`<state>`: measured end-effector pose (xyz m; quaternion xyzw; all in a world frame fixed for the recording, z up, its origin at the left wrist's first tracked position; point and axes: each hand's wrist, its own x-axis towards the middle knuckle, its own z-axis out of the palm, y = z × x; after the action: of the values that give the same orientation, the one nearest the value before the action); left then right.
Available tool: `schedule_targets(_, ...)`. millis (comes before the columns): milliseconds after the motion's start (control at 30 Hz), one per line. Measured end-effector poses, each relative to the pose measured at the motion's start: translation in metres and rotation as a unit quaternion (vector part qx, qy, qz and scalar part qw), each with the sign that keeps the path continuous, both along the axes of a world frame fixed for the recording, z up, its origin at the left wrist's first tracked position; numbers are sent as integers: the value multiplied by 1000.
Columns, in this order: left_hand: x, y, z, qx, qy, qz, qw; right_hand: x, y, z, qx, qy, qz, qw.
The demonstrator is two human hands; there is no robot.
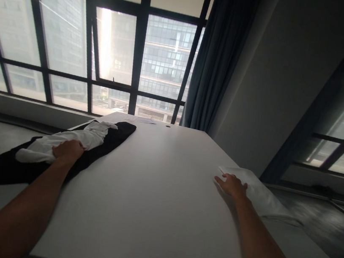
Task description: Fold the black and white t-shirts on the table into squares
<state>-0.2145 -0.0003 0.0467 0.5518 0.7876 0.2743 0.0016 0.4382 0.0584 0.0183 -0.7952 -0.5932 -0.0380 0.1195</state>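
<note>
At the left of the white table, a crumpled white garment lies on top of a black garment. My left hand rests on the white garment with its fingers curled into the fabric. On the right side, my right hand is over the left edge of a flat white cloth, fingers spread. Whether its fingertips touch the cloth or the table beside it I cannot tell.
The white table stretches from in front of me toward large windows. Near its far edge are a thin sheet and a small round dark hole. A dark blue curtain hangs by a wall pillar at the far right.
</note>
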Motion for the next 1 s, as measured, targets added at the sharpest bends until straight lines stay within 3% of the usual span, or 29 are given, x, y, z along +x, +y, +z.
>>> schedule_targets(100, 26, -1, 8, 48, -48, 44, 997, -5, 1, 1, 14, -1, 18, 1000)
schedule_targets(200, 78, -1, 8, 82, -57, -37, 994, -17, 2, 4, 35, -5, 65, 997)
schedule_targets(233, 99, -3, 6, 86, -59, -88, 991, -23, 1, 5, 42, -3, 91, 995)
schedule_targets(267, 121, -6, 3, 92, -70, -196, 974, -30, 1, 5, 47, 3, 122, 991)
schedule_targets(333, 160, -16, -4, 55, -86, -399, 911, -44, -1, 5, 52, 26, 187, 981)
schedule_targets(433, 193, -30, -10, -6, -81, -542, 837, -65, -6, 1, 46, 69, 288, 954)
schedule_targets(500, 194, -33, -11, -42, -53, -563, 824, -77, -9, -3, 48, 94, 358, 928)
schedule_targets(633, 179, -24, -17, -85, 35, -536, 839, -97, -11, -10, 33, 149, 469, 870)
schedule_targets(800, 198, -23, -33, -28, 63, -547, 835, -124, -16, -12, -5, 161, 535, 829)
schedule_targets(900, 210, -22, -36, -11, 78, -577, 813, -133, -18, -10, 31, 153, 527, 835)
schedule_targets(1000, 197, -12, -29, 12, 108, -531, 841, -122, -15, -4, 61, 100, 451, 885)
